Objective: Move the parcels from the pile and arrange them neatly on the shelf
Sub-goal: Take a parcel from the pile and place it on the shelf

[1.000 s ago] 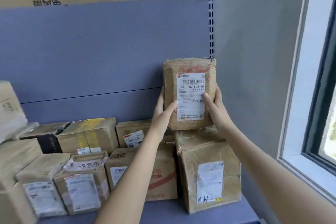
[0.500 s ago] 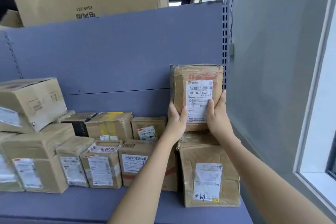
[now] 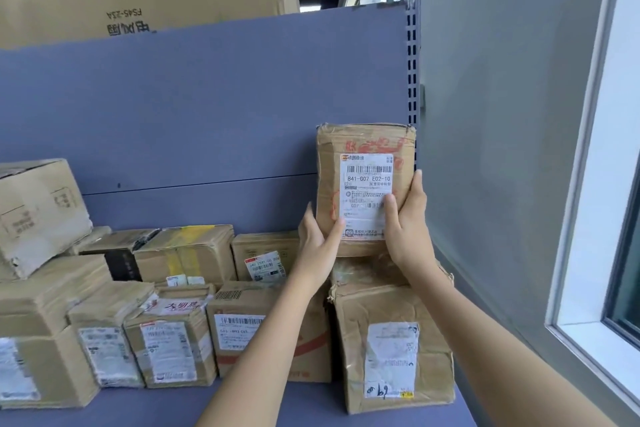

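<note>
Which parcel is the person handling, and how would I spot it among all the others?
Look to the right end of the blue shelf, beside the grey wall. There an upright brown parcel sits atop a big crumpled box, gripped by the left hand and right hand. Unlike its neighbours, its label reads 841-G07 E02-10.

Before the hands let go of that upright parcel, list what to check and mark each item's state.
1. The left hand grips the upright parcel at its lower left edge: ok.
2. The right hand grips its right side, thumb on the label: ok.
3. Parcel upright, label facing out: ok.
4. Base fully seated on the large box beneath: cannot tell; the hands hide part of the contact.
5. Top of the large box flat: not ok, it looks crumpled.
6. Parcel's back touching the back panel: cannot tell.
</note>
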Demonstrator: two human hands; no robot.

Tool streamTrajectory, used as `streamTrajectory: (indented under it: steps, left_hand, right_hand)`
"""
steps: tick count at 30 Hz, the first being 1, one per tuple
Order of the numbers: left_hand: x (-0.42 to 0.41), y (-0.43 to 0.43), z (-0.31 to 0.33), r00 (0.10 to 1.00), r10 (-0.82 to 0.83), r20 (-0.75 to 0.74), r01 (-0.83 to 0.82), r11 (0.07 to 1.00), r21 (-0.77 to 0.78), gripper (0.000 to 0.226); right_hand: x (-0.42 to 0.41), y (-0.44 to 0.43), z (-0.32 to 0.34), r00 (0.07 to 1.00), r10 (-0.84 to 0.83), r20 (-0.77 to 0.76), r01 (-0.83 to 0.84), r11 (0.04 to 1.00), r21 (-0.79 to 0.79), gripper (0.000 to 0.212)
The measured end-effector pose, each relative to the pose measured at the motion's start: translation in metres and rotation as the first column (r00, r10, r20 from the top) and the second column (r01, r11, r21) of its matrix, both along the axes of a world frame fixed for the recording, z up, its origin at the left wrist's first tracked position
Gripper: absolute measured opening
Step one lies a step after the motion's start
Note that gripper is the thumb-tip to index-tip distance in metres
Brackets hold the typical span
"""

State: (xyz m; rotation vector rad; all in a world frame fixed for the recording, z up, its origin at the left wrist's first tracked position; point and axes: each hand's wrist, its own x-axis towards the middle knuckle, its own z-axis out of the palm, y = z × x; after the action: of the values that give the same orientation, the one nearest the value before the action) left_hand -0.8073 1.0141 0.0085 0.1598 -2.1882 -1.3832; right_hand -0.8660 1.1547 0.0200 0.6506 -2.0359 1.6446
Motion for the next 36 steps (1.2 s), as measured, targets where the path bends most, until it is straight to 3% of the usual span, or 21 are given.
streamTrajectory:
  steps: [3, 8, 23, 30, 36]
  left_hand:
    - [-0.001, 0.004, -0.003, 1.0, -0.004, -0.019, 0.004, 1.0, 0.01, 0.099]
    - [-0.004, 0.005, -0.006, 0.999, 0.002, -0.046, 0.0, 0.999, 0.035, 0.093]
    - [0.006, 0.004, -0.002, 0.998, 0.041, -0.044, -0.039, 0.998, 0.041, 0.085]
    - [0.008, 0.008, 0.001, 1.0, 0.002, -0.013, -0.002, 0.999, 0.036, 0.051]
    - [0.015, 0.012, 0.015, 0.999, -0.048, -0.026, 0.049, 0.997, 0.052, 0.053]
  right_hand:
    - [0.002, 0.0, 0.0, 0.998, -0.036, -0.054, 0.036, 0.999, 0.003, 0.066]
    - [0.002, -0.001, -0.001, 0.981, -0.088, -0.176, 0.1, 0.993, 0.065, 0.064]
    - [0.002, -0.003, -0.003, 0.983, -0.07, -0.17, 0.088, 0.991, 0.105, 0.067]
    - [-0.002, -0.002, -0.004, 0.987, -0.049, -0.155, 0.068, 0.99, 0.12, 0.07]
    - [0.007, 0.004, 0.012, 0.99, 0.032, -0.138, -0.032, 0.999, 0.006, 0.077]
